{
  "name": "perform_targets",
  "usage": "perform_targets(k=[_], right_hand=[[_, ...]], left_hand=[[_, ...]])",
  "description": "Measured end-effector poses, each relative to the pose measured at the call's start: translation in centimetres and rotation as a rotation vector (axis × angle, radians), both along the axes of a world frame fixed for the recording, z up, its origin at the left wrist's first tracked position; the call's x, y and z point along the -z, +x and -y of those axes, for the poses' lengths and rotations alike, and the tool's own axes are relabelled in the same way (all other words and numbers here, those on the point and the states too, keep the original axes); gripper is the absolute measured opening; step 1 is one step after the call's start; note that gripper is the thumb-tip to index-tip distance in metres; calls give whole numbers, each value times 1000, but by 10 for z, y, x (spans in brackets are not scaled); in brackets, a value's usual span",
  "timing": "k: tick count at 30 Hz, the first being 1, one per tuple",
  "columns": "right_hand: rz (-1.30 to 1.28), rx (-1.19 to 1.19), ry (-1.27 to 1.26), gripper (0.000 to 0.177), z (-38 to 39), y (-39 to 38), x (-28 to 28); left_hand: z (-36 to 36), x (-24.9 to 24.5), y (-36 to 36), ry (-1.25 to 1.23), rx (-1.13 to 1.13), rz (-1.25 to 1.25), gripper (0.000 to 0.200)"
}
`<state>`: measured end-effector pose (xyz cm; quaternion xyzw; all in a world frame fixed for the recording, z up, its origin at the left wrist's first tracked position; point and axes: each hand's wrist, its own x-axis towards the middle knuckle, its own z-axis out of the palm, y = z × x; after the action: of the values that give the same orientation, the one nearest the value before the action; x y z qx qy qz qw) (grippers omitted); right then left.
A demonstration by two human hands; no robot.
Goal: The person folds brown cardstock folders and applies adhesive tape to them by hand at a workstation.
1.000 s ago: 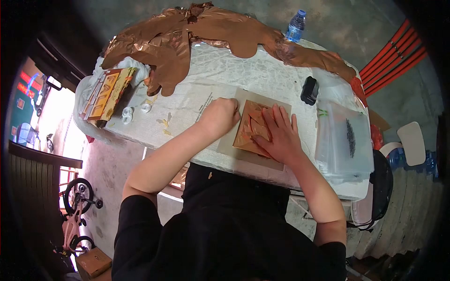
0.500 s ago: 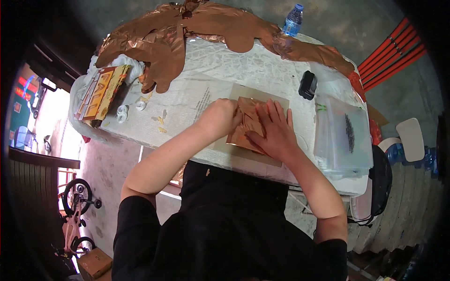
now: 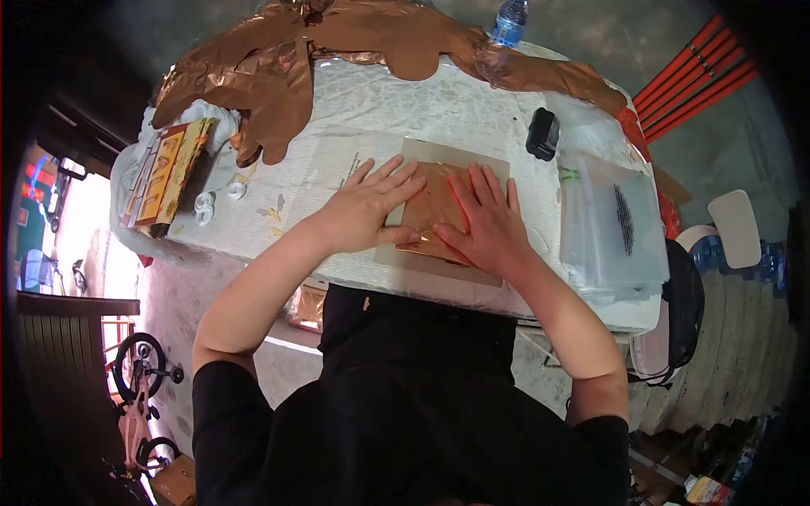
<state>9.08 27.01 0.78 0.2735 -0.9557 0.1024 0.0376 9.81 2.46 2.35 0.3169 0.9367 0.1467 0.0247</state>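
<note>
A folded copper-coloured foil sheet lies on a grey-brown card near the front of the white-covered table. My left hand rests flat at the foil's left edge, fingers spread and pointing up and to the right. On the foil's right part, my right hand lies flat with its fingers apart and its thumb across the foil. Under the card and my left hand is a clear plastic bag with printed text.
Large copper foil shapes line the far edge, beside a water bottle. At right are a black object and clear plastic bags. A yellow-brown box and white rolls sit at left.
My left hand has opened from a closed grip on the foil and moved left to lie flat. My right hand stays on the foil. The whole view has shifted slightly.
</note>
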Motion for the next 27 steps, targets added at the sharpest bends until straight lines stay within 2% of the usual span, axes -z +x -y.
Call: perform_targets(k=[4, 6, 9, 18, 27], right_hand=[[64, -26, -15, 98, -11, 2, -12], [189, -34, 24, 112, -23, 6, -19], [292, -42, 78, 117, -35, 7, -32], [414, -57, 75, 118, -52, 7, -41], [310, -119, 87, 116, -55, 8, -31]], left_hand=[[-1, -5, -3, -16, 1, 21, 80], [-1, -5, -1, -32, -8, 6, 84], [-1, -4, -1, -16, -12, -14, 84], [-2, -10, 0, -15, -11, 37, 81], [-5, -9, 0, -2, 10, 82, 85]])
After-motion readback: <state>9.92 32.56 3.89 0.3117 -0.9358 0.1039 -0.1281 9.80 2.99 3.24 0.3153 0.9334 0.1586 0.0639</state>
